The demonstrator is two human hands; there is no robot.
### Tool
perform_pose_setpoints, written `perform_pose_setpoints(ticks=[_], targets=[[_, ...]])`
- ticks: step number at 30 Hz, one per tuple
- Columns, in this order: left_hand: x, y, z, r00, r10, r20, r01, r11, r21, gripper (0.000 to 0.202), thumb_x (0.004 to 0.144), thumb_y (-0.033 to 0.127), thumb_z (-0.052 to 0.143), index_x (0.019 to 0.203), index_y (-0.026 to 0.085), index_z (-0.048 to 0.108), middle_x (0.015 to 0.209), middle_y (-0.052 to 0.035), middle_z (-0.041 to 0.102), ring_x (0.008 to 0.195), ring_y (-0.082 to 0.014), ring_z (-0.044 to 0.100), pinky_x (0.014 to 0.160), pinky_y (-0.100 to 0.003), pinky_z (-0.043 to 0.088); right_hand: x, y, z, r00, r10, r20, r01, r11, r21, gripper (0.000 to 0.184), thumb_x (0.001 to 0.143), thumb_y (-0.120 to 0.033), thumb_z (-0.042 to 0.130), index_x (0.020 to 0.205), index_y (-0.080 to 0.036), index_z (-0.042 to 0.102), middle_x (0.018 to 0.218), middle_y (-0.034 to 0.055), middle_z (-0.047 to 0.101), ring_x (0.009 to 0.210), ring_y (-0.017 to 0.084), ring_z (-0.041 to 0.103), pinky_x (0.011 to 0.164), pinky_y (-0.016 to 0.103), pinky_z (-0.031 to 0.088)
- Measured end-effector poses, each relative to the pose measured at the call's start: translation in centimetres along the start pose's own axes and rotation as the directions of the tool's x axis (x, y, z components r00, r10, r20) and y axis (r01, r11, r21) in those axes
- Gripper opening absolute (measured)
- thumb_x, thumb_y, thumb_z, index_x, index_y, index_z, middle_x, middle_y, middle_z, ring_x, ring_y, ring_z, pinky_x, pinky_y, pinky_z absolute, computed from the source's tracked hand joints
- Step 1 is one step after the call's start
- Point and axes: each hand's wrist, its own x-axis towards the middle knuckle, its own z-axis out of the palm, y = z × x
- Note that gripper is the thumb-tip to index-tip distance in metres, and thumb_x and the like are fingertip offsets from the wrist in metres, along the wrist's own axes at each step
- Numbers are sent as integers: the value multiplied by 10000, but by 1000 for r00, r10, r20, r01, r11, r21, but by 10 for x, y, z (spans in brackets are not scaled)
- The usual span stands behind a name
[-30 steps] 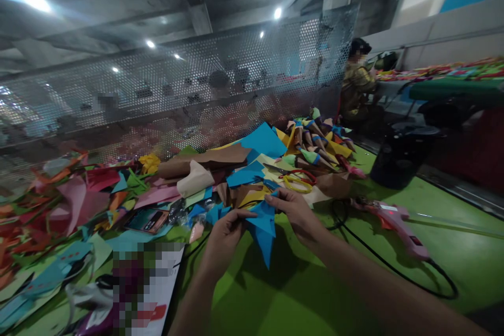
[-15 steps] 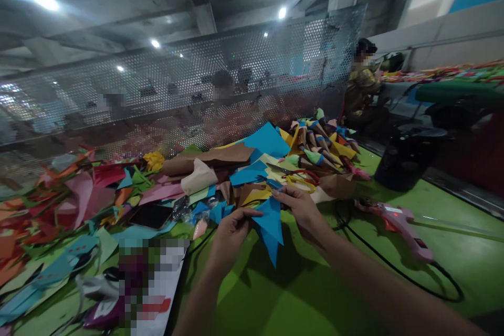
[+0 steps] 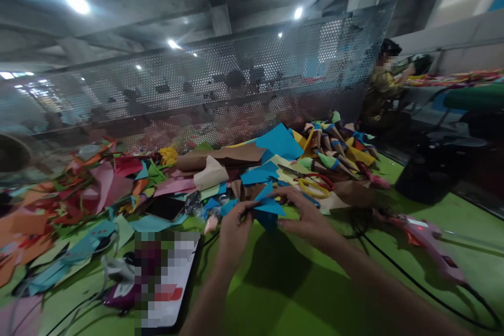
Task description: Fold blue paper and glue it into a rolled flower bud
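A blue folded paper piece with pointed tips (image 3: 270, 207) is held above the green table (image 3: 315, 299). My left hand (image 3: 235, 227) pinches its left edge between thumb and fingers. Just right of the paper, my right hand (image 3: 305, 215) has its thumb and index finger spread apart, close around the piece without a visible grip. Whether a fingertip touches it I cannot tell. Behind the hands lie scissors with red and yellow handles (image 3: 315, 187), more blue paper sheets (image 3: 260, 173) and a brown paper sheet (image 3: 224, 156).
A pink glue gun (image 3: 427, 241) with a black cord lies at right, near a dark container (image 3: 427, 168). Paper cones (image 3: 334, 147) are heaped behind. Colourful scraps (image 3: 79, 194), a phone (image 3: 164, 208) and a white board (image 3: 175, 294) are at left. A person (image 3: 384, 84) sits beyond the perforated screen (image 3: 197, 94).
The blue paper has turned, its points now aiming up and right instead of down. My right hand has loosened from a pinch to spread fingers. The view has swung left.
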Motion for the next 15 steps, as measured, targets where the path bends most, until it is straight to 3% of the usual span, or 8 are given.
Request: perform_pose_setpoints(ticks=[3, 5, 10, 15], targets=[[-2, 3, 4, 999, 47, 20, -48, 998, 41, 248, 822, 182, 565, 984, 206, 750, 1028, -67, 754, 973, -231, 674, 913, -367, 496, 0, 4, 7, 999, -18, -32, 16, 998, -55, 163, 726, -304, 773, 889, -292, 763, 938, 42, 713, 966, 277, 595, 893, 420, 425], [-3, 6, 6, 999, 44, 30, -45, 998, 32, 232, 836, 209, 583, 988, 211, 758, 1030, -65, 760, 985, -237, 679, 924, -375, 498, 1, 9, 10, 995, 34, -94, -34, 999, -1, 70, 746, -338, 762, 778, -276, 757, 831, 36, 709, 865, 254, 612, 836, 406, 448], [-6, 11, 12, 1000, 2, 28, 1, 997, -77, 253, 856, 262, 616, 1070, 223, 744, 1102, -56, 754, 1049, -241, 679, 936, -363, 513, 1, 21, 13, 960, 250, -127, -220, 952, 212, 229, 738, -451, 750, 778, -227, 738, 794, 38, 711, 762, 225, 605, 728, 374, 482], [-8, 13, 17, 1000, -11, -2, 10, 988, -156, 247, 822, 264, 663, 1046, 190, 737, 1084, -75, 757, 1029, -232, 694, 916, -337, 537, 0, 26, 13, 932, 309, -192, -268, 940, 210, 293, 702, -495, 777, 739, -216, 697, 746, 27, 680, 728, 214, 580, 696, 358, 470]])
